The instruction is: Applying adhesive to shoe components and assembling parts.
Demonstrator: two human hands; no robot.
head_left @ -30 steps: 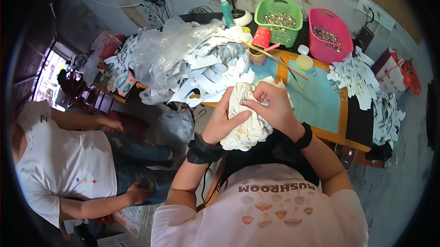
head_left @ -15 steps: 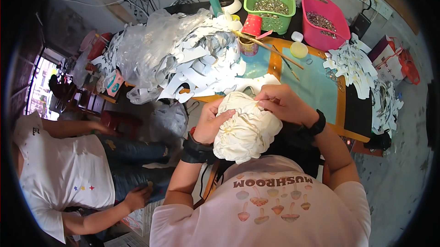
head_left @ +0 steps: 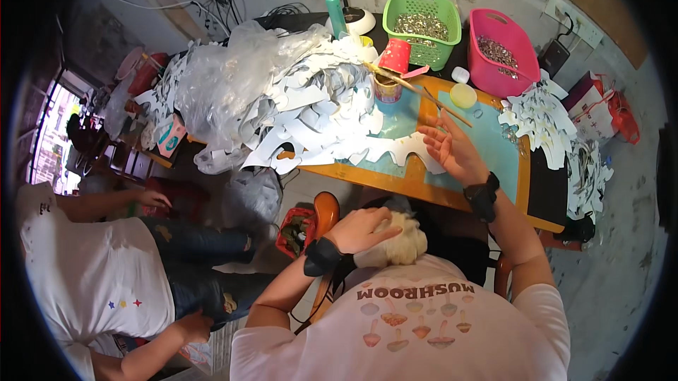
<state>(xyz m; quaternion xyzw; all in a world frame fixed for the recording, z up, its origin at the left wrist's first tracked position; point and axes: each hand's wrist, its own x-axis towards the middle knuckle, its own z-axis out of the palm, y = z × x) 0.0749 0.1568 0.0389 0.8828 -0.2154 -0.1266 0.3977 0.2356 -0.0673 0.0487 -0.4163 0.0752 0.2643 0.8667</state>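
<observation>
Fabric bundle (head_left: 405,241), cream and gathered, lies at the wearer's lap, just outside the front edge of the worktable (head_left: 381,176). Left hand (head_left: 361,229) rests palm down on the bundle, fingers nearly straight; whether they grip it cannot be told. Right hand (head_left: 455,151) is raised over the front edge, fingers spread and loosely curled, with nothing visible in its grasp. White cut-out sheets (head_left: 318,91) are heaped toward the left end of the worktable, some reaching its front edge. Green basket (head_left: 432,57) and pink basket (head_left: 501,84), both containing small metallic parts, stand side by side along the rear edge.
</observation>
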